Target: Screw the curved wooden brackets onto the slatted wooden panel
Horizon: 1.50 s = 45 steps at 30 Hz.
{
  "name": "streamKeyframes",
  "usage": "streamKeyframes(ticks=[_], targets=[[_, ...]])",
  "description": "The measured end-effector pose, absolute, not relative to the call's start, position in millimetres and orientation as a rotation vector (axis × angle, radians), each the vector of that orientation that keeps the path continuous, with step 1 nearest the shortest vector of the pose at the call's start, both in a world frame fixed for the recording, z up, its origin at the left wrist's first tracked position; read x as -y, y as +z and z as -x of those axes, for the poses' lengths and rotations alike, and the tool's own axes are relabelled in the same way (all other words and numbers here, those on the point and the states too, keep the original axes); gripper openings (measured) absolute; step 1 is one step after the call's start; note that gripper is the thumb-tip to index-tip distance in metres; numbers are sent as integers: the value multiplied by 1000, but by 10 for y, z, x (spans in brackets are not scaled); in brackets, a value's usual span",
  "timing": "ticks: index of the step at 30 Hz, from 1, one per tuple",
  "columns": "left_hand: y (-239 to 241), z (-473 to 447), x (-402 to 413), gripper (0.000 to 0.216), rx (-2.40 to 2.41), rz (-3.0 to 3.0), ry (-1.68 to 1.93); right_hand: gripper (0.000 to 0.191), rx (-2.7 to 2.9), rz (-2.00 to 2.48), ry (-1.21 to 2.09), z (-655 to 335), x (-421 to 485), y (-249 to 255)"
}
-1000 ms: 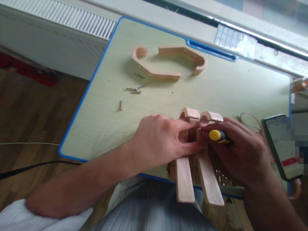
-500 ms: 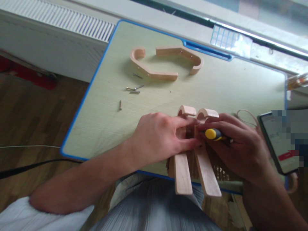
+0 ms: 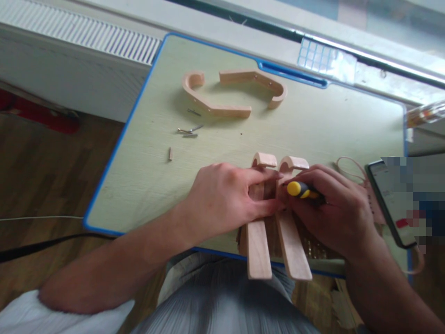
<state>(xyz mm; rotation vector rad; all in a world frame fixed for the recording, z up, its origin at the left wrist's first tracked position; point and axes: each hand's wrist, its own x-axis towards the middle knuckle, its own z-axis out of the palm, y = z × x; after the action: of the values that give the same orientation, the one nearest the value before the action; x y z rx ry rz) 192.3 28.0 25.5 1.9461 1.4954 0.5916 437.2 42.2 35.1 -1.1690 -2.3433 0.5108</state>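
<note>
- Here the two slats (image 3: 274,232) lie side by side at lower centre of the frame, long axes running from the curled ends near mid-table down past the table's (image 3: 146,185) near blue edge, over the person's lap.
- The left hand (image 3: 225,199) comes in from the lower left; its grip pinches the left slat just below the curl, forefinger stretched across toward the right slat, thumb underneath.
- The right hand (image 3: 333,213) comes in from the lower right; its grip is closed round a screwdriver (image 3: 301,190) with a yellow-and-black handle, lying roughly crosswise to the slats, its handle end pointing left at the right slat. The tip is hidden, so I cannot tell what it meets.
- Both hands touch at the slats; the right is nearer the right slat, the left nearer the left one.
- Toward the upper centre lie two bent wood pieces (image 3: 215,104), with loose screws (image 3: 187,131) just below them at upper left.
- A phone (image 3: 385,195) sits at the right edge, a rubber band (image 3: 347,167) beside it.
</note>
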Motion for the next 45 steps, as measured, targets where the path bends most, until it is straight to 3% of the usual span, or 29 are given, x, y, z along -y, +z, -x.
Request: streamKeyframes(ticks=[13,25,32,45], targets=[[237,-1902,-284,49,-1493,-1987,534,12,2315,1192,514,-4340,-442,331],[191,-1907,-286,52,-1539,-2026,524,19,2248,1262,589,-4272,-445,354],[206,-1907,-276,51,-1512,-1986,535,10,2260,1270,511,-4298,-418,352],[249,-1920,-275,49,-1523,-2010,557,18,2240,1272,482,-4350,-410,396]])
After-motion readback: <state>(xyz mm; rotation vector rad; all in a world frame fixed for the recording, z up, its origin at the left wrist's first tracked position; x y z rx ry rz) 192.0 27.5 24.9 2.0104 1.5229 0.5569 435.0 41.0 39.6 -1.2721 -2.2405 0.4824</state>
